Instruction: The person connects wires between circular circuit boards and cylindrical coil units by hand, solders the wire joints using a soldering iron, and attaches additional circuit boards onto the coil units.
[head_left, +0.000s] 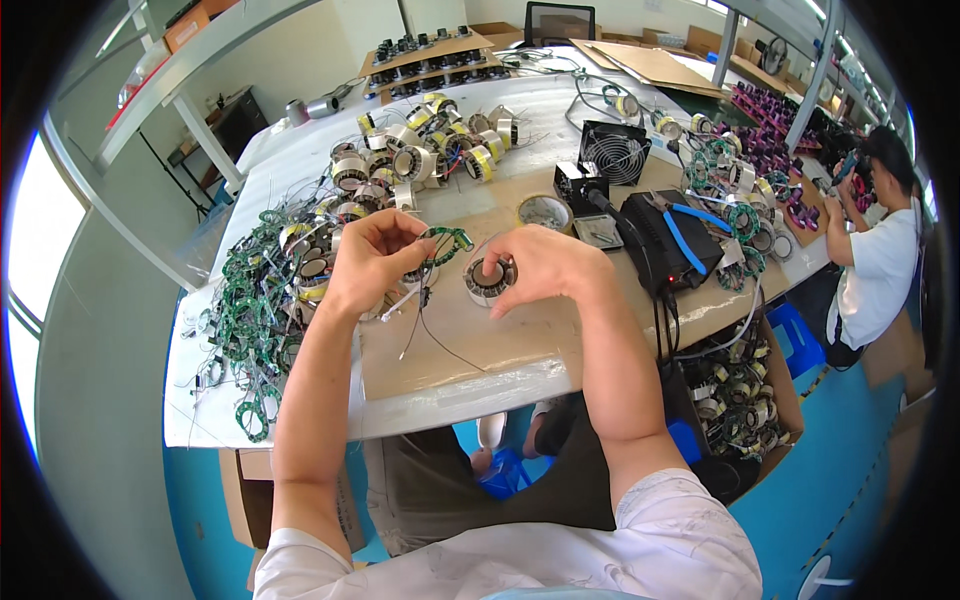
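Round metal coil ring (pixel 488 281) on the brown cardboard mat (pixel 470 345), near the middle; right hand (pixel 545 262) curled over it, fingers pinching its rim; thin green ring board (pixel 447 240) with loose wires just to the left, gripped by the left hand (pixel 368 262); heap of green rings (pixel 255 300) further left; black box (pixel 668 240) with blue pliers (pixel 685 235) off to the right; small black fan (pixel 615 151) behind.

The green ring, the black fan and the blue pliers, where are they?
Green ring (pixel 447 238), head view, on its top arc beside the left hand's fingertips.
Black fan (pixel 614 152), head view, on its round grille.
Blue pliers (pixel 685 240), head view, on one handle.
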